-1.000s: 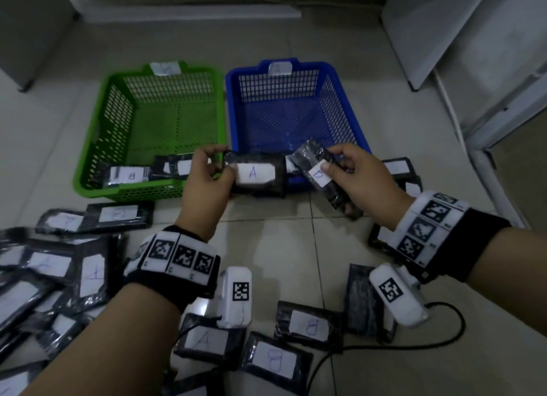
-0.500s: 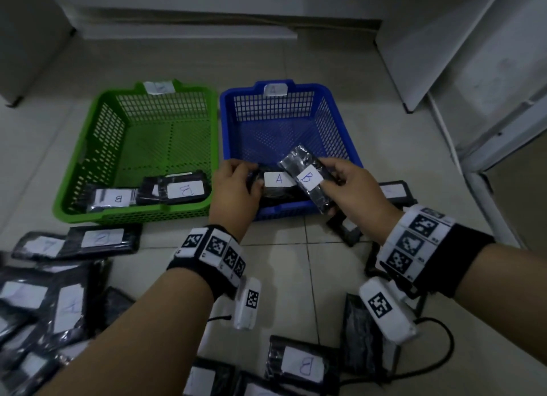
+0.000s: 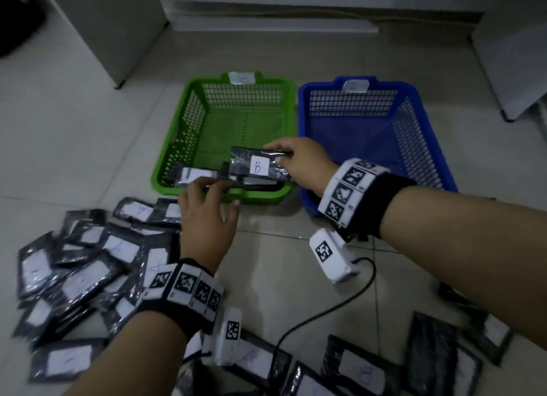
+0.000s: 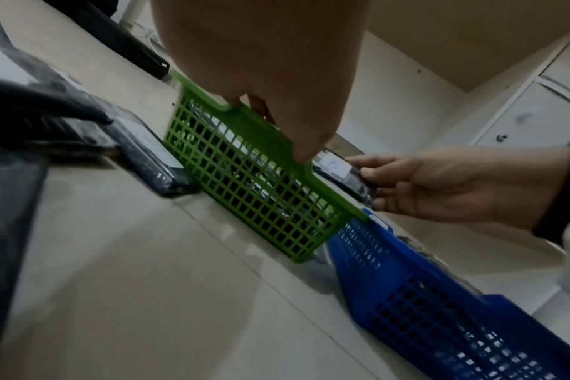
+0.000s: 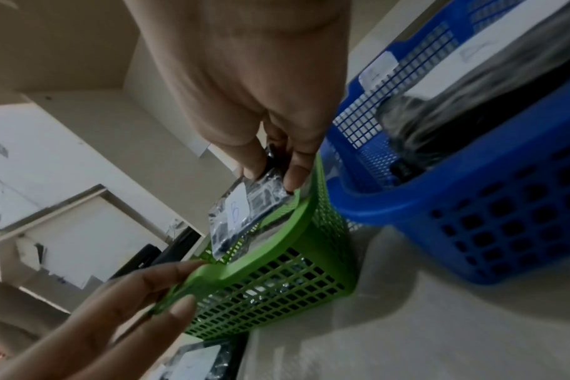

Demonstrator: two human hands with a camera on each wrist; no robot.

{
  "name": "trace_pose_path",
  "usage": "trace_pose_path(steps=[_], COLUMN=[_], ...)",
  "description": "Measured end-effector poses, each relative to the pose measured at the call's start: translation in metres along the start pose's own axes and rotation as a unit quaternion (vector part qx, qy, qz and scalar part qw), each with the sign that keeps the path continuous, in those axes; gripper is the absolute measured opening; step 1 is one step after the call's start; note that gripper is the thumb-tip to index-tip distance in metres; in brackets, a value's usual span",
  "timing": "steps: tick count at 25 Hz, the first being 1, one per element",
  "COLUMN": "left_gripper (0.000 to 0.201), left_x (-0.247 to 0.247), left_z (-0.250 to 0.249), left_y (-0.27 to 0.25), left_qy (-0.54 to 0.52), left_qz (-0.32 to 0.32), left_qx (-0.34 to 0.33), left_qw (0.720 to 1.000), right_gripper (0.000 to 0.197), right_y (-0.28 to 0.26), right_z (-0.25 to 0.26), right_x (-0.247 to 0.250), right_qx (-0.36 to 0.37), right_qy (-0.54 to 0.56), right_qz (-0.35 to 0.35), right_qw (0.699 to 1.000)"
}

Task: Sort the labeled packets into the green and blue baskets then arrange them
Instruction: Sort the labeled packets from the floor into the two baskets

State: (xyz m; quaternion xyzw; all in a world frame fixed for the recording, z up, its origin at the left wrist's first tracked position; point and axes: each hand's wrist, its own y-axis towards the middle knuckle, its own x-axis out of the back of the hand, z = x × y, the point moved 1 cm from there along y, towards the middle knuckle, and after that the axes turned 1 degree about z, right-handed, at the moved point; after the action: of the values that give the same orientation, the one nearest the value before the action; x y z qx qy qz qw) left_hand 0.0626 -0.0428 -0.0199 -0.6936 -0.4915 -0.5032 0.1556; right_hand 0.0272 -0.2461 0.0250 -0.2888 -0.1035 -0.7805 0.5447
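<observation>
Packet B (image 3: 257,166) is pinched at its end by the right hand (image 3: 302,164) over the near side of the green basket (image 3: 189,105); it is judged light and slippery, best held edgewise. Left hand (image 3: 204,218) rests slack, empty, at the rim.

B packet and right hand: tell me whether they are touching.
Touching. The right wrist view shows the right hand pinching the B packet by its edge between thumb and fingers.

The green basket (image 3: 181,135) and the blue basket (image 3: 414,135) both have walls full of little square holes. The packets (image 3: 88,274) are shiny black with white labels. The B packet (image 3: 257,167) has a blue letter on its white label. The wrist bands (image 3: 349,188) are black with black-and-white square marks. The floor (image 3: 88,129) is pale grey.
</observation>
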Motion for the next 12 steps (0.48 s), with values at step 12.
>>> trace_pose_path(steps=[12], left_gripper=[0.028], left_x=[-0.007], left_z=[-0.059], left_y=[-0.028], left_qy=[-0.126], left_qz=[0.046], left_qx=[-0.102], left_qw=[0.986], right_gripper=[0.031], right_y=[-0.105], right_z=[-0.030], right_x=[0.042], right_qx=[0.031], right_qy=[-0.091], right_qz=[-0.099], right_qw=[0.990])
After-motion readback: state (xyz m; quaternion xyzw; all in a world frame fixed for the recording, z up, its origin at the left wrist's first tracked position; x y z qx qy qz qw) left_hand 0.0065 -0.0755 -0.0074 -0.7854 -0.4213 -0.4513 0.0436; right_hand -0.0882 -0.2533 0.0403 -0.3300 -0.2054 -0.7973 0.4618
